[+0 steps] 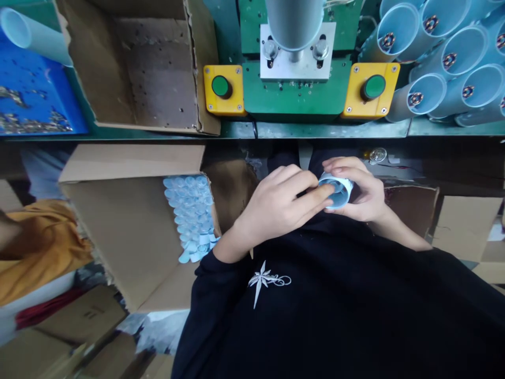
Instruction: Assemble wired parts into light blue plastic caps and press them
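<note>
My right hand (361,189) is wrapped round a short light-blue plastic cylinder (342,196), its open mouth tilted toward me and to the left. Fingers of my left hand (284,202) are bent together and reach into that mouth at the rim. Whatever they may pinch inside is hidden by the fingers. Both hands are in front of my dark top, below the bench edge. To the left, a cardboard box (126,231) holds rows of similar light-blue pieces (189,205), with a few loose ones on top.
On the bench ahead stands a green press (294,97) between two yellow button boxes (224,89) (371,89). Light-blue cylinders with copper-coloured parts inside (428,92) crowd the right. An open carton (158,68) and a blue bin (35,95) of small metal pieces are left. Another person's orange sleeve (47,242) shows at far left.
</note>
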Tool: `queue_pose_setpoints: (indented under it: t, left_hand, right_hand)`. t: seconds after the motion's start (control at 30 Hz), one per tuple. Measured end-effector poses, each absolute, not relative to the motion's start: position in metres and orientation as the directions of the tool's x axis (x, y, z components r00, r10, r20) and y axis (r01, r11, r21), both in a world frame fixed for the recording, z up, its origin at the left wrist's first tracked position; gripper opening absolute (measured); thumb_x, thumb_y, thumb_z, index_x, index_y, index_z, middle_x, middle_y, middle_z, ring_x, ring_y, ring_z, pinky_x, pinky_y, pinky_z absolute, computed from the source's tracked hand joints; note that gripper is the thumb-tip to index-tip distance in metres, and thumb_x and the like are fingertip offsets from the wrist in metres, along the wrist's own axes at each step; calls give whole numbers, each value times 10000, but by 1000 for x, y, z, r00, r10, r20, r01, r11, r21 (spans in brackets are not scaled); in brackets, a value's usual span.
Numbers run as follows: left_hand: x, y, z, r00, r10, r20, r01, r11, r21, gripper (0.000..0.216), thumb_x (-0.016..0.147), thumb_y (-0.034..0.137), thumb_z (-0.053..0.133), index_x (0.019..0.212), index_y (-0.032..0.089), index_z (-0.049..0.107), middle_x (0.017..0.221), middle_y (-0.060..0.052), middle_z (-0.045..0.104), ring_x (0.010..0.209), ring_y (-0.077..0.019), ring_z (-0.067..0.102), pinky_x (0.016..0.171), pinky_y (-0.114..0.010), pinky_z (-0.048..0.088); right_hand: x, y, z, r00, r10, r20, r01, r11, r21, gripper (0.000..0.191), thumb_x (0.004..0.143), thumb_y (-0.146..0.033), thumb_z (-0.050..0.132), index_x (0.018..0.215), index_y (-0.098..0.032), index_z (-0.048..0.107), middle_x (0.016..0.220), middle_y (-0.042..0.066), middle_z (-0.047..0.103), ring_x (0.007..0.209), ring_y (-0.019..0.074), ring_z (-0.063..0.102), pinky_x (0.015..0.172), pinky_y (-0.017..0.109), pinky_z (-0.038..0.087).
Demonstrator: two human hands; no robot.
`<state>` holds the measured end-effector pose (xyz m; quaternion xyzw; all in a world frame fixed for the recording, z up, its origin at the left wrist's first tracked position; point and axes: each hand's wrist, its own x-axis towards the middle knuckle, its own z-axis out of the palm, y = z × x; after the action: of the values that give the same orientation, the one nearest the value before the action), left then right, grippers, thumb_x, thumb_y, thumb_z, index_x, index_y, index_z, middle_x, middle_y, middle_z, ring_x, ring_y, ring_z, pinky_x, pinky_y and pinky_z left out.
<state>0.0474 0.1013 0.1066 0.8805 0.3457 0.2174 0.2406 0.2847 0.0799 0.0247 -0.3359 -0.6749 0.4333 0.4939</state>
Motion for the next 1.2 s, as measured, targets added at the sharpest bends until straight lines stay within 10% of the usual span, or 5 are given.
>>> queue_pose_setpoints:
  t: [0.27,0.43,0.63,1.0,1.2]
  left_hand:
    - [79,92,81,470,878,92,570,-382,727,310,1098,452,600,1054,236,817,1072,-64,527,1008,-211,484,945,-406,474]
    - [89,82,49,131,986,105,197,-130,972,389,933,492,840,1187,229,707,1200,-73,527,1113,-209,571,993,-395,543]
    - [55,109,66,554,818,-158,-171,298,939,828,880,540,881,1535,249,467,1245,-112,693,1132,-255,713,989,-402,577]
    - [20,105,62,348,933,-89,-11,99,995,682,899,285,839,1518,217,561,1263,-123,754,1098,-240,752,997,-390,597]
    - [-42,154,86,382,919,98,378,-253,891,648,959,610,753,1484,257,615,1380,-142,739,1119,-245,748,941,-403,633]
  right_hand:
    - [282,73,19,-200,930,308,170,342,-924,639,822,-458,949,1400,-368,692,1305,68,714,1200,305,729,1031,521,672]
    - [277,80,15,-209,855,475,173,511,-842,646,883,-375,898,1475,-365,639,1275,86,740,1215,322,738,993,548,677]
    - [264,108,43,-407,659,632,318,751,-578,591,911,-303,867,1457,-287,643,1237,90,799,1280,335,716,1075,529,578]
    - [223,124,66,-536,578,615,364,816,-450,516,948,-245,793,1437,-296,638,1257,64,811,1181,290,762,1061,484,475]
    - [234,145,81,-614,521,593,425,851,-307,469,978,-315,767,1420,-281,613,1289,87,788,1197,296,750,972,462,554]
